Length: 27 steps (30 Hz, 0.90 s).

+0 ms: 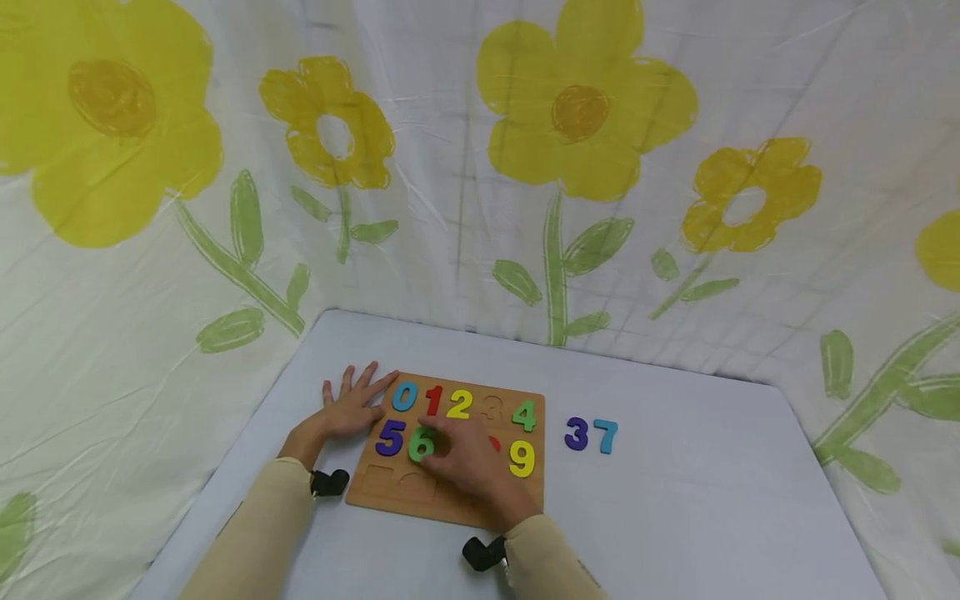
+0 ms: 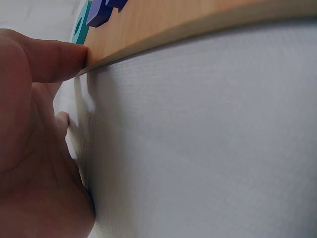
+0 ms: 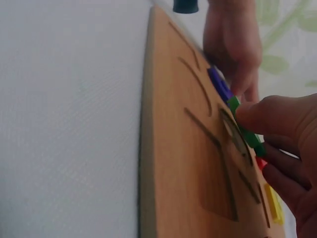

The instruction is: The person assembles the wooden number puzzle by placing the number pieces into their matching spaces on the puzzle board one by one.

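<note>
My right hand pinches a green number 6 between thumb and fingers over a wooden number board. In the right wrist view, the green 6 sits slightly raised beside its recess. My left hand lies with fingers spread at the board's upper left edge, its thumb touching that edge. Near the pinched piece are a purple 5, a blue 0, a red 1 and a yellow 2. My right hand mostly hides a red piece.
On the board's right side are a green 4 and a yellow 9. A purple 3 and a blue 7 lie on the white table right of the board. A flowered curtain hangs behind.
</note>
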Tool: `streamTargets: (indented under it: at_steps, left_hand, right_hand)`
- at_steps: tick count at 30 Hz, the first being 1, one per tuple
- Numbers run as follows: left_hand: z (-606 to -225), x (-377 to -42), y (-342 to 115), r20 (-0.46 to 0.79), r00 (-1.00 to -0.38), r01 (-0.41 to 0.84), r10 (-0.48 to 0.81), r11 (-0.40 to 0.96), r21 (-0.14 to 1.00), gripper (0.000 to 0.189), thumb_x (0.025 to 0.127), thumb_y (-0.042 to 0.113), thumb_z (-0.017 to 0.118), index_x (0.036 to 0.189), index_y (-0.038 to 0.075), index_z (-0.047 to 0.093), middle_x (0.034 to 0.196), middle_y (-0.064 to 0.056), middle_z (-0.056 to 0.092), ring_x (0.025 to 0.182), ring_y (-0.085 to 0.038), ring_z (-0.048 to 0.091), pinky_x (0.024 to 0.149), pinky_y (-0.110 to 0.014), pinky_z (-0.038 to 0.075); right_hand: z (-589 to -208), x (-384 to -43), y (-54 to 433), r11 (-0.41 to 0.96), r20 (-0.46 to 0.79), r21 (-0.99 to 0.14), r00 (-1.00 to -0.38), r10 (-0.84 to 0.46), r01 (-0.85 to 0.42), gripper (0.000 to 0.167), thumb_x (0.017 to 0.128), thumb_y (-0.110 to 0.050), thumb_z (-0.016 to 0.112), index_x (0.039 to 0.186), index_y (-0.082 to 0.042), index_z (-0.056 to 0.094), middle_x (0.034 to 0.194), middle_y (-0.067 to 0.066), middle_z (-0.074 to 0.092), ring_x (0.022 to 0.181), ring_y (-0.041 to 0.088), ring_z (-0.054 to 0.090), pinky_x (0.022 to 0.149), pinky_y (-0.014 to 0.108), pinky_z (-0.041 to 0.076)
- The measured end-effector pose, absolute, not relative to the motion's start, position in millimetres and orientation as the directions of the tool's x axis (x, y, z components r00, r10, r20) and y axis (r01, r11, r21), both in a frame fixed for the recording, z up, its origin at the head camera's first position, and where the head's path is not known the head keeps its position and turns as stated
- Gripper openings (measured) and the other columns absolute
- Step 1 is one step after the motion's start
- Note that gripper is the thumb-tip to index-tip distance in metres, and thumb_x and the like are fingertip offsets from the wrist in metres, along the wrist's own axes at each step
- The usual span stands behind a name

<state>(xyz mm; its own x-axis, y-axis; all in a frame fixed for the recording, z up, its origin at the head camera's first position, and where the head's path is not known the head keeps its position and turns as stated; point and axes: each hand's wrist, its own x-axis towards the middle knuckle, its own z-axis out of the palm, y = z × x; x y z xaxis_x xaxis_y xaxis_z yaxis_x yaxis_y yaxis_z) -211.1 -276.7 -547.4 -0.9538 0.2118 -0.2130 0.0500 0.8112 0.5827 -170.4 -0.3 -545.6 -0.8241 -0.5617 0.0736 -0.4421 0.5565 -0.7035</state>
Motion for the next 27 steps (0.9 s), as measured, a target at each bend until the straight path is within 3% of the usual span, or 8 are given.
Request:
streamTargets:
  at_steps: [9,18,27]
  left_hand:
    - [-541,-209,-274,-0.233,-0.951,0.037,0.204,0.822,0.568,0.070,0.107,0.021,0.054,0.173,0.019,0.033,0.182,-0.028,0.000,0.163,-0.062,-0.017,0.117,-0.085,-0.021]
    - [-556,-216,-280,-0.185,-0.960,0.057,0.210,0.793,0.607,0.071,0.105,0.028,0.053,0.173,0.028,0.034,0.184,-0.024,0.000,0.163,-0.060,-0.020,0.117,-0.083,-0.025]
    - [-564,-217,-282,-0.177,-0.963,0.060,0.202,0.804,0.591,0.072,0.104,0.028,0.054,0.173,0.028,0.035,0.184,-0.025,0.001,0.163,-0.061,-0.020,0.115,-0.084,-0.026]
  right_hand:
    - [-550,-172,-6,0.606,0.039,-0.681,-0.847,-0.530,-0.411,0.060,0.095,-0.021,0.087,0.152,-0.021,0.068,0.143,-0.005,0.074,0.128,0.015,0.070,0.111,0.038,0.058]
    - [-548,-173,-6,0.621,0.035,-0.662,-0.845,-0.534,-0.420,0.060,0.096,-0.022,0.087,0.153,-0.021,0.066,0.146,-0.004,0.073,0.129,0.016,0.070,0.111,0.036,0.058]
    - [-549,-171,-3,0.611,0.057,-0.662,-0.842,-0.536,-0.434,0.060,0.095,-0.022,0.086,0.153,-0.020,0.067,0.147,-0.003,0.073,0.128,0.015,0.070,0.111,0.037,0.058]
